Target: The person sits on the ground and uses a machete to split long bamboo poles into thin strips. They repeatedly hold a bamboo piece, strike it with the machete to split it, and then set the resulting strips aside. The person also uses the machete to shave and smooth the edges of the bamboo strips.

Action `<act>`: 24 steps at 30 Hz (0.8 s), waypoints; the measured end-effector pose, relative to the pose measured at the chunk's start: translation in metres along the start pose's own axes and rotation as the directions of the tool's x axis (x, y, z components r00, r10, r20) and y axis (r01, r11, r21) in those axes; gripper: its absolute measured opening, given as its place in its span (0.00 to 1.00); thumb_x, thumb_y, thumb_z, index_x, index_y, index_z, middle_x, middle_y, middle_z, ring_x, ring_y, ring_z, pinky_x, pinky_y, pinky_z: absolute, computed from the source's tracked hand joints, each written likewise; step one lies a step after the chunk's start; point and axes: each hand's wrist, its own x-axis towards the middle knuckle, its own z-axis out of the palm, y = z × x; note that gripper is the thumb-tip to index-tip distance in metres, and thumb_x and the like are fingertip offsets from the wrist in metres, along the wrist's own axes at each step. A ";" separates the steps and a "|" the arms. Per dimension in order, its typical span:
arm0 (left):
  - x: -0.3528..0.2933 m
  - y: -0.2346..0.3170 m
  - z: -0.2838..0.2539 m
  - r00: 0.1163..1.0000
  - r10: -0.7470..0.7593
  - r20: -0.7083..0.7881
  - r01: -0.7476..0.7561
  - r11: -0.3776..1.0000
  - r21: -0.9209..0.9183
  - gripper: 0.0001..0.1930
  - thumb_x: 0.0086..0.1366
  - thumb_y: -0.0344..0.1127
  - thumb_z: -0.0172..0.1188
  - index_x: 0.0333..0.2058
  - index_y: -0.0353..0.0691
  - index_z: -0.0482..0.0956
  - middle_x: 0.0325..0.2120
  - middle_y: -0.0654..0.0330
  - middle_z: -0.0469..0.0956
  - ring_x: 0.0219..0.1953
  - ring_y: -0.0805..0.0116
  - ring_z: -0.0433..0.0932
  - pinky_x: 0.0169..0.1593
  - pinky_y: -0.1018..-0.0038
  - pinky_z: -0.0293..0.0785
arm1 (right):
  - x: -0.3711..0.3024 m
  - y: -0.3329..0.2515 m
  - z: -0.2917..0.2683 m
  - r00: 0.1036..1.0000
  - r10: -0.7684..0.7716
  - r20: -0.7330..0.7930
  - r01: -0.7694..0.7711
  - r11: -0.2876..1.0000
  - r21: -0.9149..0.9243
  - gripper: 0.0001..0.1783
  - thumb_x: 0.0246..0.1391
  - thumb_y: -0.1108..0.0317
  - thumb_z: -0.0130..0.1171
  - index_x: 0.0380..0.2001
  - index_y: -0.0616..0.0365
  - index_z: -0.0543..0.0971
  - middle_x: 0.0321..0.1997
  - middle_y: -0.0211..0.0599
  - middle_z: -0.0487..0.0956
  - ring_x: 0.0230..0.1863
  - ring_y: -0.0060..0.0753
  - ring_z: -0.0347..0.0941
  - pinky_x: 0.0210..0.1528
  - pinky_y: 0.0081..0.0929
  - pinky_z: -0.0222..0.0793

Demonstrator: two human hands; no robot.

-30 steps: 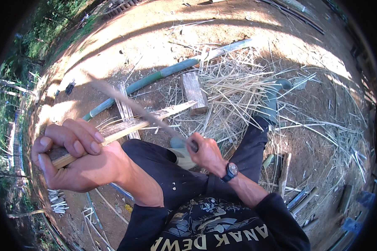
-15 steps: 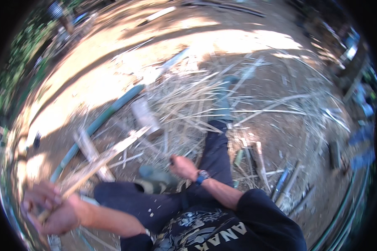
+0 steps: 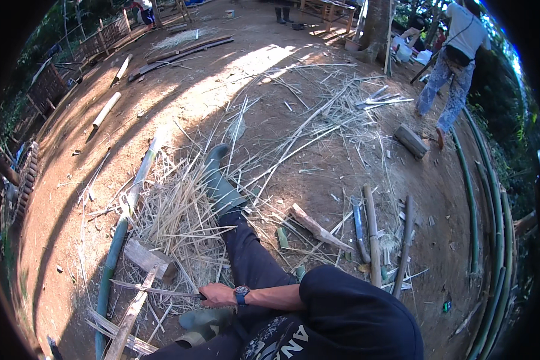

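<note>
My right hand, with a watch at the wrist, is closed round the dark handle of a long knife. The blade points left and crosses the upper end of a split bamboo strip; whether they touch I cannot tell. The strip runs down to the lower edge of the picture. My left hand is out of view. Just beyond the blade lies a short wood block, beside a heap of thin bamboo shavings. My outstretched leg ends in a green rubber boot.
A green bamboo pole lies left of the shavings. To my right are a blue tool, sticks and a pointed wood piece. Farther off, a person stands by a log; long bamboo poles line the right side.
The view has swung to the right and steadied, and my left hand has dropped out of it. The knife, blurred before, now shows across the strip. A standing person has come into sight.
</note>
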 end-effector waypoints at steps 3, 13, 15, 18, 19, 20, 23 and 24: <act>0.000 0.002 -0.003 0.995 -0.015 0.094 0.018 0.999 -0.031 0.11 0.63 0.41 0.44 0.34 0.41 0.69 0.19 0.61 0.67 0.18 0.68 0.65 0.19 0.74 0.64 | -0.002 0.004 0.004 1.000 0.009 -0.006 -0.009 1.000 0.013 0.18 0.48 0.59 0.59 0.32 0.67 0.72 0.27 0.56 0.76 0.34 0.60 0.75 0.36 0.51 0.68; -0.010 0.015 -0.009 0.987 -0.131 0.089 0.145 0.972 -0.184 0.10 0.66 0.39 0.43 0.30 0.39 0.67 0.11 0.62 0.60 0.08 0.74 0.54 0.11 0.77 0.54 | 0.001 0.014 0.009 0.999 0.051 -0.004 -0.051 0.999 0.004 0.17 0.46 0.61 0.58 0.31 0.68 0.74 0.29 0.59 0.77 0.36 0.61 0.75 0.38 0.51 0.69; -0.014 0.018 -0.009 0.995 -0.097 0.022 0.099 0.987 -0.126 0.11 0.66 0.39 0.43 0.28 0.39 0.66 0.10 0.63 0.58 0.07 0.76 0.52 0.11 0.78 0.52 | 0.001 0.016 0.008 0.998 0.066 0.023 -0.065 0.998 -0.011 0.16 0.46 0.63 0.57 0.31 0.67 0.74 0.29 0.58 0.77 0.35 0.60 0.75 0.37 0.50 0.69; -0.020 0.016 -0.007 0.995 -0.064 -0.076 0.064 0.998 0.004 0.13 0.67 0.39 0.41 0.26 0.40 0.66 0.09 0.65 0.57 0.07 0.78 0.51 0.11 0.78 0.49 | 0.002 0.029 0.010 0.997 0.067 0.030 -0.066 0.997 -0.036 0.15 0.44 0.64 0.56 0.30 0.66 0.74 0.27 0.57 0.77 0.33 0.60 0.75 0.36 0.49 0.68; -0.022 0.016 -0.009 0.993 -0.051 -0.108 0.058 0.997 0.060 0.13 0.67 0.40 0.41 0.25 0.41 0.66 0.09 0.65 0.57 0.07 0.78 0.51 0.11 0.78 0.48 | 0.002 0.032 0.009 0.999 0.052 0.008 -0.051 0.998 -0.033 0.14 0.44 0.64 0.56 0.30 0.66 0.75 0.27 0.57 0.77 0.33 0.60 0.75 0.36 0.49 0.69; -0.021 0.019 -0.002 0.983 -0.042 -0.177 0.052 0.997 0.056 0.13 0.67 0.40 0.41 0.25 0.41 0.66 0.09 0.66 0.56 0.07 0.79 0.50 0.11 0.78 0.48 | 0.004 0.027 0.015 1.000 0.018 0.007 -0.018 1.000 -0.021 0.14 0.43 0.65 0.56 0.30 0.66 0.75 0.27 0.57 0.77 0.33 0.60 0.75 0.36 0.49 0.69; -0.019 0.020 -0.008 0.965 -0.006 -0.264 0.016 0.999 0.034 0.12 0.65 0.41 0.43 0.25 0.40 0.66 0.10 0.65 0.55 0.09 0.78 0.51 0.15 0.79 0.50 | 0.009 0.018 0.016 0.999 0.013 -0.033 -0.015 0.998 -0.064 0.16 0.40 0.65 0.56 0.31 0.66 0.75 0.27 0.57 0.78 0.33 0.60 0.76 0.38 0.49 0.70; -0.022 0.025 -0.033 0.976 -0.013 -0.218 0.010 1.000 -0.012 0.12 0.62 0.40 0.46 0.26 0.38 0.65 0.12 0.64 0.54 0.11 0.76 0.52 0.18 0.79 0.52 | 0.010 0.006 0.011 0.994 0.104 0.030 -0.103 0.994 -0.039 0.16 0.39 0.64 0.55 0.31 0.66 0.76 0.29 0.57 0.78 0.35 0.60 0.76 0.38 0.48 0.70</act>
